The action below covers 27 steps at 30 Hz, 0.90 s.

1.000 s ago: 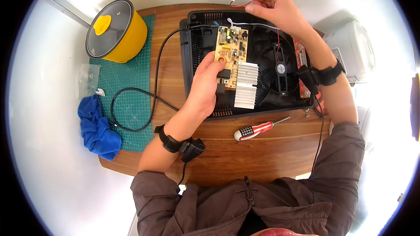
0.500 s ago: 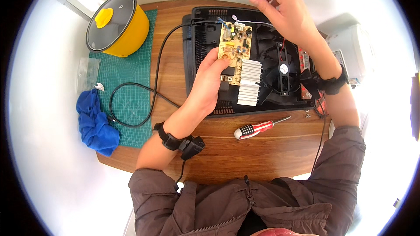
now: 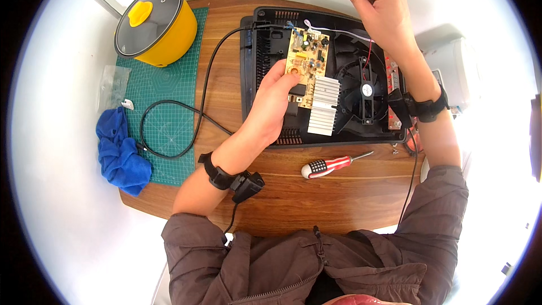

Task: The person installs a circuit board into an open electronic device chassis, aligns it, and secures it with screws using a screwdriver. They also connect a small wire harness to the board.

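Observation:
My left hand (image 3: 274, 99) grips a yellow circuit board (image 3: 307, 51) by its left edge, thumb on top. A finned silver heat sink (image 3: 324, 107) sits at the board's lower right. The board is held over the upturned black plastic housing (image 3: 271, 110) of an appliance, left of its fan (image 3: 367, 89). My right hand (image 3: 384, 8) is raised beyond the housing's far edge, fingers bent and closed together. A thin red fan wire (image 3: 369, 56) runs up toward this hand and vanishes behind it; what the fingertips hold is hidden. A white wire (image 3: 339, 30) leads from the board toward the right.
A red-and-white screwdriver (image 3: 333, 165) lies before the housing. On the left, a green cutting mat (image 3: 161, 96) carries a yellow pot (image 3: 169, 34), a black power cord (image 3: 206, 79) and a blue cloth (image 3: 121, 152). A red display board (image 3: 393, 87) sits at the housing's right side.
My right hand has moved slightly right and up, and its fingers have turned. The white connector at its fingertips no longer shows. My left hand still holds the board in nearly the same place.

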Each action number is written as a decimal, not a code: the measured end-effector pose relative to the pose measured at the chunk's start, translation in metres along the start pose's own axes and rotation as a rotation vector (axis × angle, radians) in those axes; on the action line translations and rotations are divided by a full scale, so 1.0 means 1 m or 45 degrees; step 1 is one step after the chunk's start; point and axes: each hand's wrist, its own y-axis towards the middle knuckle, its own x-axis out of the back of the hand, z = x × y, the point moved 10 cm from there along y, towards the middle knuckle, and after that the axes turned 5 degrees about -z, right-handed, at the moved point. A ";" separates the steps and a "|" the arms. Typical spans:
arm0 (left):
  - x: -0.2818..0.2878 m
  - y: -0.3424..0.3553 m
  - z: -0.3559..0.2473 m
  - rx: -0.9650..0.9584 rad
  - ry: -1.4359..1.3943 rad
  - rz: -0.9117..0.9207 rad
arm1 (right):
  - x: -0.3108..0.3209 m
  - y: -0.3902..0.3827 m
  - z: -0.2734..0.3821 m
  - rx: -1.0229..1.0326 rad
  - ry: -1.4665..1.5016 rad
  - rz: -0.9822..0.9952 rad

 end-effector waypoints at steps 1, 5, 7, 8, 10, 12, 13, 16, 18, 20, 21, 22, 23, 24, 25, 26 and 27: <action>0.000 0.000 0.000 -0.004 0.007 -0.001 | -0.003 -0.003 -0.012 -0.116 0.047 0.030; 0.000 0.001 0.001 0.004 0.003 0.017 | -0.013 -0.012 -0.043 -0.422 0.373 0.079; 0.000 0.001 0.000 -0.002 -0.001 0.012 | -0.017 -0.011 -0.044 -0.453 0.547 0.078; 0.000 0.000 -0.001 -0.004 -0.002 0.010 | -0.017 -0.009 -0.042 -0.447 0.604 0.082; 0.000 0.000 0.000 0.001 -0.011 0.015 | -0.016 -0.009 -0.041 -0.408 0.620 0.047; -0.001 0.000 0.000 0.008 -0.020 0.013 | -0.014 -0.012 -0.046 -0.338 0.545 -0.027; -0.002 -0.001 0.000 0.013 -0.025 0.009 | -0.014 -0.014 -0.047 -0.307 0.512 -0.032; 0.000 0.000 0.001 0.010 -0.013 0.002 | -0.021 -0.017 -0.043 -0.339 0.464 0.020; 0.002 0.001 0.002 0.008 -0.004 -0.002 | -0.030 -0.024 -0.038 -0.529 0.482 0.141; 0.003 0.001 0.002 0.010 -0.002 -0.009 | -0.045 -0.029 -0.041 -0.599 0.621 0.206; 0.002 0.001 0.002 0.011 -0.004 -0.008 | -0.052 -0.033 -0.045 -0.634 0.685 0.237; 0.001 0.001 0.002 0.013 -0.006 -0.008 | -0.060 -0.036 -0.047 -0.623 0.730 0.299; 0.000 0.001 0.002 0.015 -0.008 -0.008 | -0.064 -0.040 -0.049 -0.669 0.724 0.345; 0.000 0.001 0.002 0.012 -0.001 -0.008 | -0.070 -0.043 -0.049 -0.713 0.723 0.393; 0.000 0.001 0.002 0.009 0.005 -0.008 | -0.075 -0.046 -0.049 -0.757 0.720 0.441; 0.000 0.001 0.002 0.006 0.012 -0.007 | -0.078 -0.049 -0.053 -0.741 0.708 0.437; 0.002 0.002 0.002 -0.002 0.021 -0.015 | -0.080 -0.049 -0.052 -0.737 0.640 0.469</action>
